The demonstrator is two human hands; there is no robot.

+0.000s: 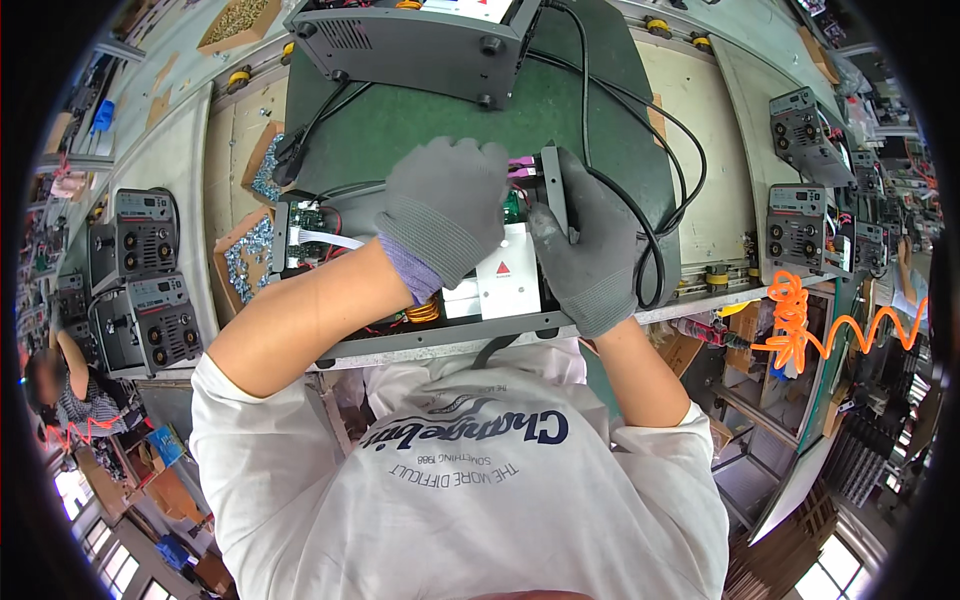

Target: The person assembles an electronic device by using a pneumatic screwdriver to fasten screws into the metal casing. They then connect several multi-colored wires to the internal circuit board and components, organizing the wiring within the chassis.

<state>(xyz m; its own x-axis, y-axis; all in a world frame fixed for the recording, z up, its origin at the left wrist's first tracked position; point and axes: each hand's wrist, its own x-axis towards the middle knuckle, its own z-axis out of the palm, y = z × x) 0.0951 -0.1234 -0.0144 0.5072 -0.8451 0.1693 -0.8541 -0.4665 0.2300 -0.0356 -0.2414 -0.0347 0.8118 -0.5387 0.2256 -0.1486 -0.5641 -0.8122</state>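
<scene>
An opened welding machine (440,342) lies in front of me with its inside exposed. My left hand (445,205), in a grey glove, is closed over its middle; the fingertips and whatever they grip are hidden beneath it. My gloved right hand (592,250) grips the dark end panel (553,188) at the right, thumb on the inner side and fingers behind. Between the hands sits a white cover (505,285) with a red triangle label, and a magenta part (521,167) shows above it. A copper coil (422,311) and a circuit board (310,222) with white wires are farther left.
Another dark machine (415,50) stands on the green mat (400,125) ahead. Black cables (690,160) loop beside my right hand. Boxes of screws (248,258) lie at left. Finished-looking machines (140,245) line both sides; an orange coiled hose (790,320) hangs at right.
</scene>
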